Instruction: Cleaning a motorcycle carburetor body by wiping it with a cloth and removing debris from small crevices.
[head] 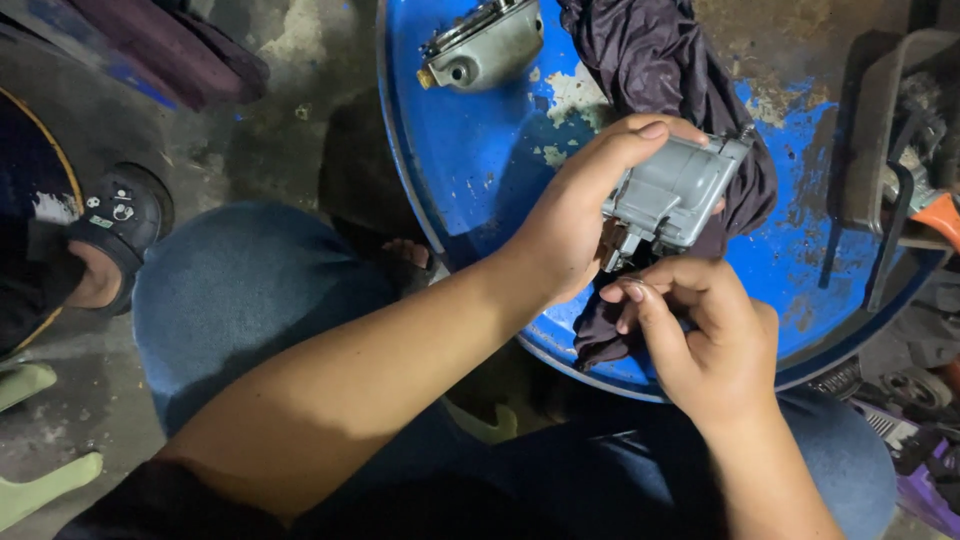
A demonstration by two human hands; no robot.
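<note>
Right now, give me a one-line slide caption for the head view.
Left hand holds a grey metal part over a dark cloth on a blue drum top; right hand pinches a small ring.

Hands [640, 270] on grey metal part [675, 195]

The grey part [672, 192] in the left hand [575, 225] looks like cast metal, matt and smooth, as does the second casting [483, 45]. The blue drum top [470, 150] is painted metal, glossy, its paint chipped to rough pale patches. The dark cloth [650, 60] is soft with a slight sheen; the floor [270, 130] is rough stained concrete
</note>
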